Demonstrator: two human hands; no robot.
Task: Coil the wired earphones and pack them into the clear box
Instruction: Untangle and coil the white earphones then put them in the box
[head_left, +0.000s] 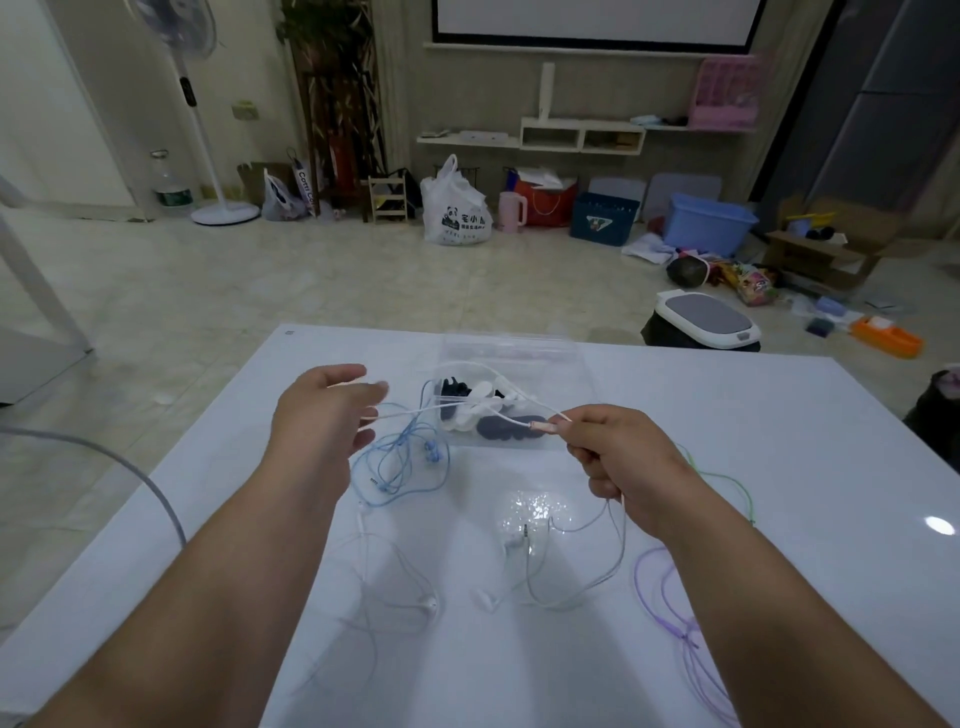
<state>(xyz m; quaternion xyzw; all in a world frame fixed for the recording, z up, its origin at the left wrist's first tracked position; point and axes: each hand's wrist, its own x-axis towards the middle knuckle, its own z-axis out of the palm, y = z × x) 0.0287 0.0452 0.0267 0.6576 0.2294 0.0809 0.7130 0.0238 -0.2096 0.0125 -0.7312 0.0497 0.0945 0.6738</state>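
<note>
My right hand (621, 457) pinches the plug end of a white earphone cable (467, 408) above the white table (727, 415). The cable runs left to my left hand (324, 415), whose fingers are spread and blurred; the cable passes by its fingertips. Behind the cable stands the clear box (506, 348), with dark and white items inside. Blue earphones (405, 462) lie tangled under my left hand. White earphones (524, 566) lie loose near the table's middle, and another white pair (410, 597) lies to their left.
Purple earphones (675, 613) and a green cable (727, 483) lie at the table's right, partly under my right arm. A grey cord (130, 473) curves off the left edge. Beyond the table are a bin (704, 322), bags and crates on the floor.
</note>
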